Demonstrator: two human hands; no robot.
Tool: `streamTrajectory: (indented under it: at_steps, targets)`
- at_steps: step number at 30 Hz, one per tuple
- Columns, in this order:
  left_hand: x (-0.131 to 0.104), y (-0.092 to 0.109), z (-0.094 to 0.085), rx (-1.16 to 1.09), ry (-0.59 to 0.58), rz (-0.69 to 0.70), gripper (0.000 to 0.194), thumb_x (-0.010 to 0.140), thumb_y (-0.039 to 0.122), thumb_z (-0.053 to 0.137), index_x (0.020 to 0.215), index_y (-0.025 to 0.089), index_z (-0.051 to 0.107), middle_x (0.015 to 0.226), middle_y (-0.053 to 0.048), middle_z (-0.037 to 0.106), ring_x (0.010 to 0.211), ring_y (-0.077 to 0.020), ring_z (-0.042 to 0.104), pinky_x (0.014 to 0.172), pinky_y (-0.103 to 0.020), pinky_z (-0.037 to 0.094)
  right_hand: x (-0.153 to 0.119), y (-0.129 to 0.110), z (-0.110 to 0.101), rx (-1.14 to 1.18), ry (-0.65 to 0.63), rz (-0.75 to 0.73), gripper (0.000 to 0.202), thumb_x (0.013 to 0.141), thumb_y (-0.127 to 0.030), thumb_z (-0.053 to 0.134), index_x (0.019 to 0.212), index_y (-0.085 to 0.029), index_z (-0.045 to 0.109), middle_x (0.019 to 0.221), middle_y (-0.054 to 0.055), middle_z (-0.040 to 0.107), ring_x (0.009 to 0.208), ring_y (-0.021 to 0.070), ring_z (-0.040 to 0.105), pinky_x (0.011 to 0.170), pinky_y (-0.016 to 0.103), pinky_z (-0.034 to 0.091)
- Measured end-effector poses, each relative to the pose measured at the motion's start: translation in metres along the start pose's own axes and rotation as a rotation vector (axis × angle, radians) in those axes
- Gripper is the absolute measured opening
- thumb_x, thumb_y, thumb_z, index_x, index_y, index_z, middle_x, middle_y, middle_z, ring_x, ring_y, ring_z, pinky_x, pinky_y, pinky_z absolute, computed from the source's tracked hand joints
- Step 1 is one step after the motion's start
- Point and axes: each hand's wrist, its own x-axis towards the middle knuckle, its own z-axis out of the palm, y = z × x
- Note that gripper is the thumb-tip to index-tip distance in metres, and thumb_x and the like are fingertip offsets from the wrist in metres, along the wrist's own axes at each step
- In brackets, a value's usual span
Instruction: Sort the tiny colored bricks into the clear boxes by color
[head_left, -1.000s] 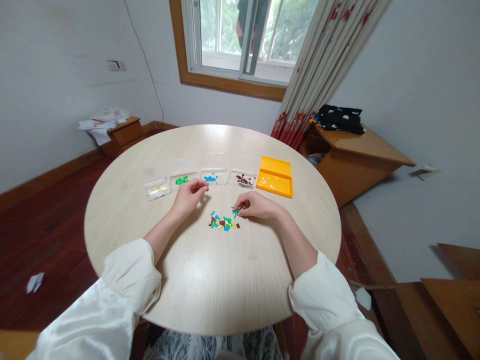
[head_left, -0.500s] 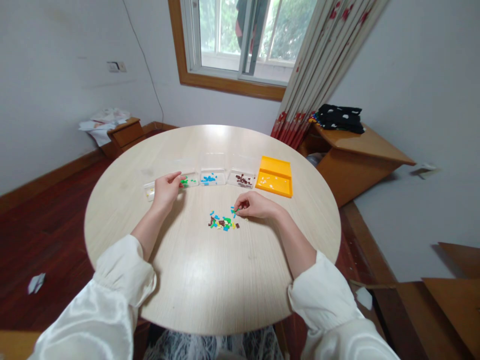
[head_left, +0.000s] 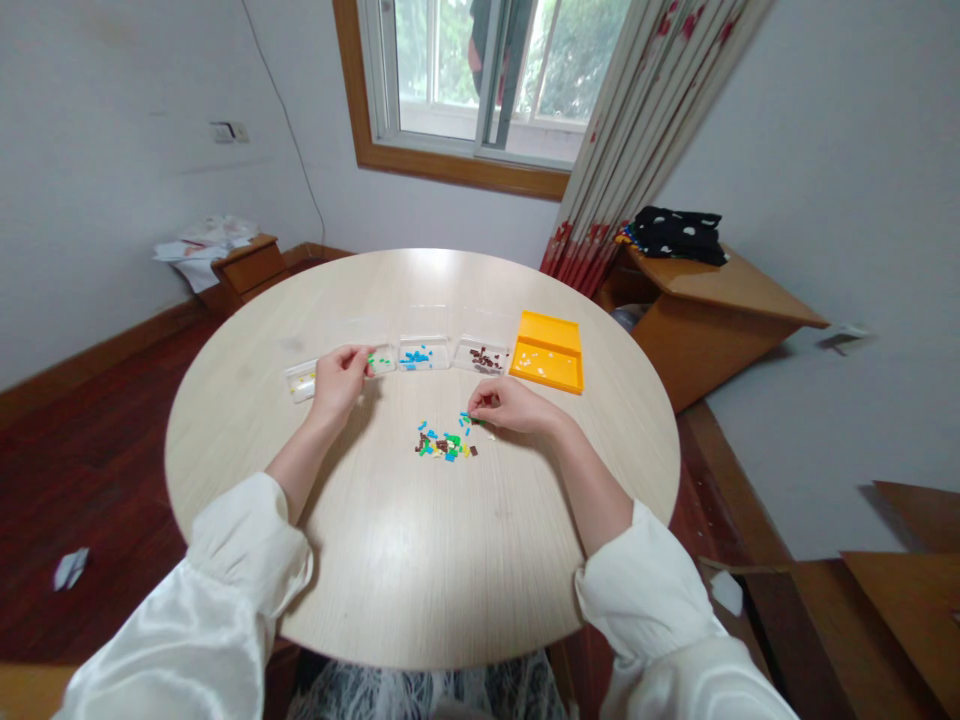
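Note:
My left hand [head_left: 340, 383] is at the near left side of a clear box of green pieces [head_left: 382, 360], its fingertips pinched together at the rim. Whatever those fingers may hold is hidden. On the right, my right hand [head_left: 511, 405] hovers low over the table, thumb and fingers pinched at the edge of a mixed pile of small plastic bricks [head_left: 446, 446]. Blue, green, brown and yellow ones lie in that pile. A few blue and green bits sit just by the right fingertips; what is between them is too small to name.
Lidded clear boxes hold blue pieces [head_left: 417, 356] and brown pieces [head_left: 487, 360]. An open yellow case [head_left: 548, 372] has pale pieces in it. Partly behind my left hand, another clear box [head_left: 298, 382] holds yellowish bits. All stand on a round wooden table [head_left: 427, 560].
My left hand has shifted slightly right along the green box, and its fingers are more curled. My right hand has barely moved at the pile's edge.

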Motion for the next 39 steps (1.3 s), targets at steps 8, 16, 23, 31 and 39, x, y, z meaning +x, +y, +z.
streamTrajectory:
  at_steps: [8, 16, 23, 31, 39]
  targets:
    - [-0.031, 0.000, 0.021, 0.212, -0.420, 0.218, 0.031, 0.073, 0.038, 0.053, 0.050, 0.017, 0.049, 0.044, 0.004, 0.042, 0.045, -0.0091, 0.037, 0.048, -0.022, 0.029, -0.001, -0.001, -0.003, -0.016, 0.001, 0.028, 0.010, 0.071, -0.013, 0.058, 0.071, -0.012, 0.068, 0.062, 0.001, 0.060, 0.057, 0.0085, 0.048, 0.056, 0.021, 0.037]
    - [-0.035, 0.001, 0.020, 0.369, -0.613, 0.296, 0.021, 0.074, 0.028, 0.051, 0.071, 0.014, 0.067, 0.066, -0.004, 0.065, 0.059, -0.0138, 0.052, 0.059, -0.026, 0.040, 0.003, -0.005, 0.008, -0.083, 0.009, 0.055, 0.004, 0.069, -0.012, 0.061, 0.070, -0.011, 0.065, 0.059, -0.001, 0.053, 0.054, 0.0072, 0.045, 0.052, 0.020, 0.034]
    - [-0.028, -0.003, 0.014, 0.415, -0.637, 0.350, 0.021, 0.073, 0.022, 0.052, 0.076, 0.015, 0.071, 0.072, -0.006, 0.067, 0.060, -0.0135, 0.051, 0.060, -0.028, 0.042, 0.004, -0.008, 0.009, -0.025, 0.093, 0.026, 0.006, 0.074, -0.013, 0.057, 0.069, -0.013, 0.060, 0.063, 0.000, 0.054, 0.059, 0.0087, 0.047, 0.056, 0.021, 0.036]
    - [-0.038, 0.005, 0.019, 0.233, -0.461, 0.418, 0.024, 0.074, 0.032, 0.060, 0.090, 0.016, 0.069, 0.079, -0.004, 0.069, 0.063, -0.0117, 0.050, 0.063, -0.026, 0.044, 0.011, -0.015, 0.015, 0.323, 0.296, -0.010, 0.013, 0.079, -0.021, 0.052, 0.068, -0.016, 0.056, 0.066, -0.001, 0.055, 0.063, 0.0094, 0.048, 0.062, 0.024, 0.039]
    - [-0.048, 0.002, 0.027, 0.193, -0.481, 0.402, 0.020, 0.073, 0.033, 0.062, 0.081, 0.017, 0.071, 0.072, -0.002, 0.068, 0.061, -0.0119, 0.051, 0.061, -0.025, 0.043, 0.017, -0.014, 0.032, 0.366, 0.231, -0.038, 0.015, 0.074, -0.028, 0.059, 0.067, -0.014, 0.059, 0.061, -0.003, 0.054, 0.059, 0.0090, 0.046, 0.059, 0.024, 0.036]
